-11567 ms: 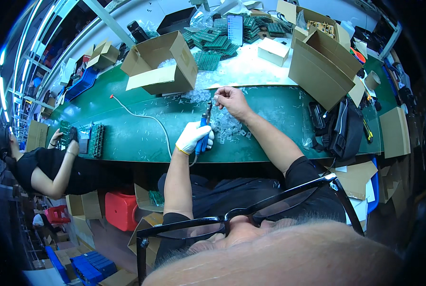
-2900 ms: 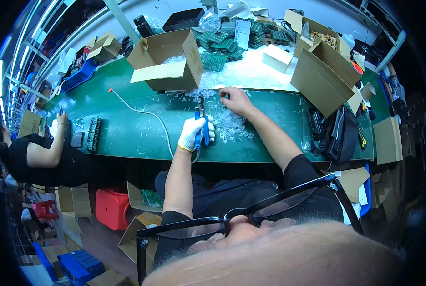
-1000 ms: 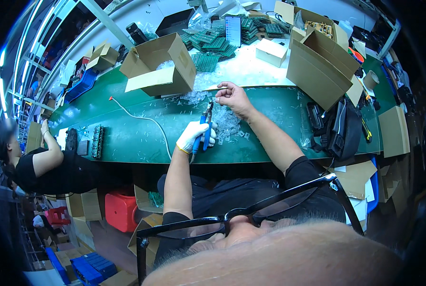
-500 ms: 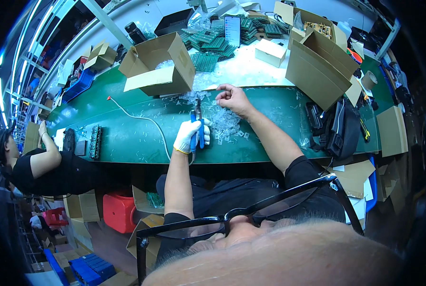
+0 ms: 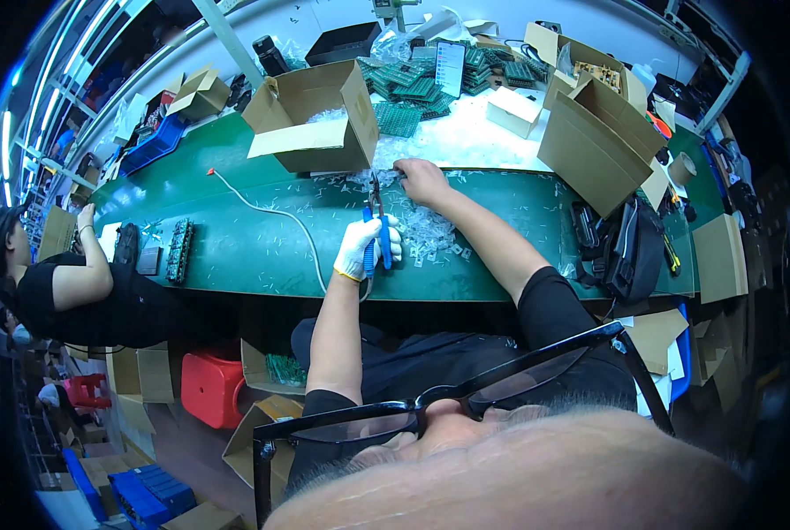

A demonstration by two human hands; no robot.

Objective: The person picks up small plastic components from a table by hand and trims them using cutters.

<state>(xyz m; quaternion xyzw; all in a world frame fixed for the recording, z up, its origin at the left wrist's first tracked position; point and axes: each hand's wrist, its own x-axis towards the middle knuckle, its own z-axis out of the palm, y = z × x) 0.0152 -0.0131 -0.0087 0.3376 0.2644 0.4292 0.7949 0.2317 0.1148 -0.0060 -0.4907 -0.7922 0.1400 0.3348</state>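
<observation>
My left hand (image 5: 364, 246), in a white glove with a yellow cuff, is closed around the blue handles of a pair of cutting pliers (image 5: 376, 221). The jaws point away from me, toward the open cardboard box. Bare and bent at the wrist, my right hand (image 5: 423, 183) is just right of the plier tips, thumb and fingers pinched together. Whatever it pinches is too small to make out. Small clear plastic pieces (image 5: 433, 235) lie heaped below my right hand, and more are strewn around the pliers.
An open cardboard box (image 5: 324, 137) stands beyond my left hand. Green circuit boards (image 5: 404, 84) are piled at the back, beside a lit phone (image 5: 450, 69). To the right are another carton (image 5: 589, 146) and a black bag (image 5: 625, 238). A white cable (image 5: 280, 212) crosses the left side. A co-worker (image 5: 68, 283) sits at far left.
My right hand has lowered its raised fingers and closed them near the plier tips. The whole view has shifted slightly; my left hand still grips the pliers.
</observation>
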